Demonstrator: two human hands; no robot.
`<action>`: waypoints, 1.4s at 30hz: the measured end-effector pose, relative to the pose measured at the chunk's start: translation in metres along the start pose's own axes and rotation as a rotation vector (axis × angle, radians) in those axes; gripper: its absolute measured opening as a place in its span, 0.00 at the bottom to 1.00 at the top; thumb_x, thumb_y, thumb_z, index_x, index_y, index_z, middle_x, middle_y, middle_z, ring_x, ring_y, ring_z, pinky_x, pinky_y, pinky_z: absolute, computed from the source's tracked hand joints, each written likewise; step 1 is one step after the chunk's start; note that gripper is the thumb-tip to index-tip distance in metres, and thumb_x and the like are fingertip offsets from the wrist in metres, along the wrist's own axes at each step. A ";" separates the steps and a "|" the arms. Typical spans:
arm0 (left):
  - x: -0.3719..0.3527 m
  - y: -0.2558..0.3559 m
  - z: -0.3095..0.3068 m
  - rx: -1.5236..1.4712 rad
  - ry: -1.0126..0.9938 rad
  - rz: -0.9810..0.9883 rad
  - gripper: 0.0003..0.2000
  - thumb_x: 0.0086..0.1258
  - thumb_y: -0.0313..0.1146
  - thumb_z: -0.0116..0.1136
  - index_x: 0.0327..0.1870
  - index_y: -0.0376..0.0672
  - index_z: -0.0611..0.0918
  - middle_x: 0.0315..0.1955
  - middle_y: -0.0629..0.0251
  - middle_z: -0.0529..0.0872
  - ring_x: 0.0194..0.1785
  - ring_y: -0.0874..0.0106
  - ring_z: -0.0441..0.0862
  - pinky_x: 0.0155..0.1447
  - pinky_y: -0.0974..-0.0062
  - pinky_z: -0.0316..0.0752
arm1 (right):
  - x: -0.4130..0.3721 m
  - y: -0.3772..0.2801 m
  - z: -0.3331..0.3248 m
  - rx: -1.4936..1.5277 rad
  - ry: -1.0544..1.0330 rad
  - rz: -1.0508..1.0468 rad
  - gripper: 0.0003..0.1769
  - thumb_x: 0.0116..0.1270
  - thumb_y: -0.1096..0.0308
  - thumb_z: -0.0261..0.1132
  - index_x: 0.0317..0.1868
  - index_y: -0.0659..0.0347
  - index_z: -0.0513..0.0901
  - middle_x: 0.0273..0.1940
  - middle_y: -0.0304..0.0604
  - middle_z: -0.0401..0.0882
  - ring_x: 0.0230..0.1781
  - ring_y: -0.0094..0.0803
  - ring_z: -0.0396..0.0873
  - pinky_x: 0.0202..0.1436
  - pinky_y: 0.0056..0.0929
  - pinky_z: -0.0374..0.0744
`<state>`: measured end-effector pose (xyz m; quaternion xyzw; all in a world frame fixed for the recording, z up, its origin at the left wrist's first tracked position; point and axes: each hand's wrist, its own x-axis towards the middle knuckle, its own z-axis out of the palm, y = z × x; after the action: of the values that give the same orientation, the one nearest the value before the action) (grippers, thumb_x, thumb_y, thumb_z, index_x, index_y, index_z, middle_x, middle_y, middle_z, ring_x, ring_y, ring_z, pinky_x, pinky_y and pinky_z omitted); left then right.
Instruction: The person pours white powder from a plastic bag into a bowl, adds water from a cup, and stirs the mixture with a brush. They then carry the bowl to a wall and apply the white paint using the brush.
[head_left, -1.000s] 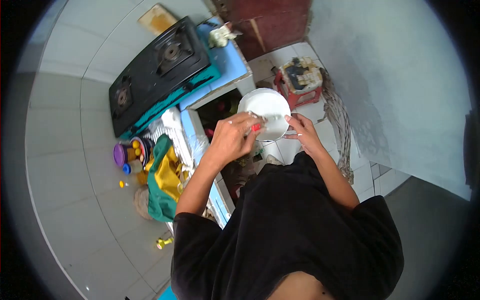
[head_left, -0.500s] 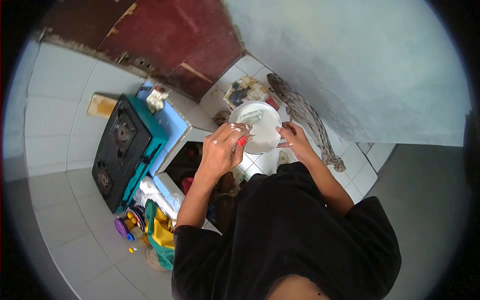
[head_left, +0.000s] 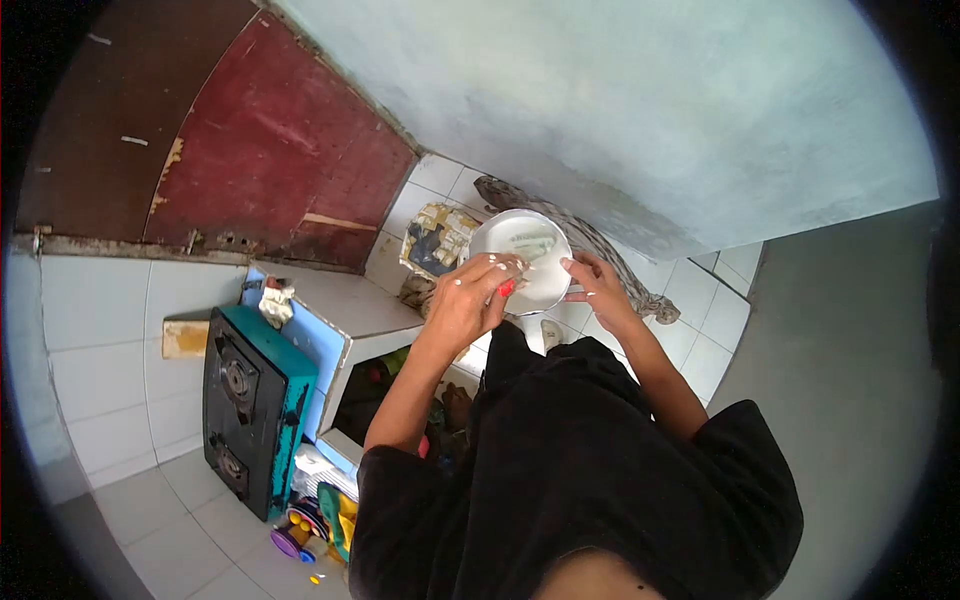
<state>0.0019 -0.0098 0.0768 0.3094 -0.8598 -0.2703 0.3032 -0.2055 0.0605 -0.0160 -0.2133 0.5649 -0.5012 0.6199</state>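
A round white tub [head_left: 546, 291] is held in front of my body, above the tiled floor. My right hand [head_left: 600, 288] grips its right rim, with the thumb over the edge and the fingers outside. Over the left side of the tub, the fingers of my left hand [head_left: 468, 300] are closed in a pinch, with white spatters on the knuckles. A small red patch shows at those fingertips; what they hold is hidden. Inside the tub, beyond the left fingers, lies a pale greenish, see-through piece [head_left: 533, 244] that looks like plastic. White material covers the tub's inside.
To the left, a two-burner gas stove [head_left: 245, 400] stands by a tiled counter [head_left: 340, 300] with a dark opening below. A stained, paint-marked container [head_left: 437, 240] and a bunched patterned cloth [head_left: 600, 235] lie on the floor along the pale wall [head_left: 640, 130]. Yellow and purple containers [head_left: 292, 540] stand below the stove.
The view has turned, so the stove and red panel sit lower and the wall shows more. Both hands stay at the tub; the greenish piece looks less upright, its printing no longer readable.
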 end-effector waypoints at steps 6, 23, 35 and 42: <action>0.020 -0.013 -0.010 -0.091 -0.277 0.144 0.13 0.55 0.20 0.60 0.43 0.41 0.82 0.40 0.61 0.85 0.44 0.59 0.82 0.44 0.64 0.79 | 0.012 -0.006 -0.010 0.013 0.108 -0.018 0.37 0.63 0.53 0.68 0.60 0.76 0.68 0.55 0.54 0.70 0.52 0.35 0.76 0.41 0.31 0.85; 0.112 -0.086 -0.056 -0.140 -0.425 0.448 0.13 0.53 0.21 0.60 0.41 0.40 0.81 0.39 0.62 0.85 0.41 0.60 0.83 0.38 0.66 0.79 | 0.066 -0.022 0.045 0.171 0.293 -0.149 0.26 0.65 0.53 0.65 0.52 0.69 0.76 0.41 0.41 0.75 0.40 0.24 0.74 0.38 0.29 0.83; 0.156 -0.099 -0.044 -0.039 -0.319 0.489 0.12 0.53 0.22 0.61 0.41 0.40 0.82 0.38 0.60 0.84 0.38 0.58 0.83 0.36 0.66 0.79 | 0.081 -0.021 0.040 0.216 0.321 -0.148 0.30 0.64 0.51 0.65 0.53 0.70 0.74 0.43 0.44 0.74 0.45 0.28 0.76 0.39 0.29 0.83; 0.171 -0.089 -0.040 -0.186 -0.245 0.421 0.09 0.58 0.25 0.63 0.40 0.40 0.81 0.33 0.58 0.85 0.37 0.60 0.84 0.36 0.67 0.79 | 0.077 -0.032 0.022 0.205 0.346 -0.141 0.28 0.64 0.54 0.67 0.54 0.70 0.74 0.46 0.45 0.74 0.45 0.29 0.76 0.40 0.30 0.83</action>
<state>-0.0448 -0.1994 0.1061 0.0593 -0.9070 -0.3147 0.2736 -0.2081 -0.0258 -0.0209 -0.0987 0.5926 -0.6273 0.4956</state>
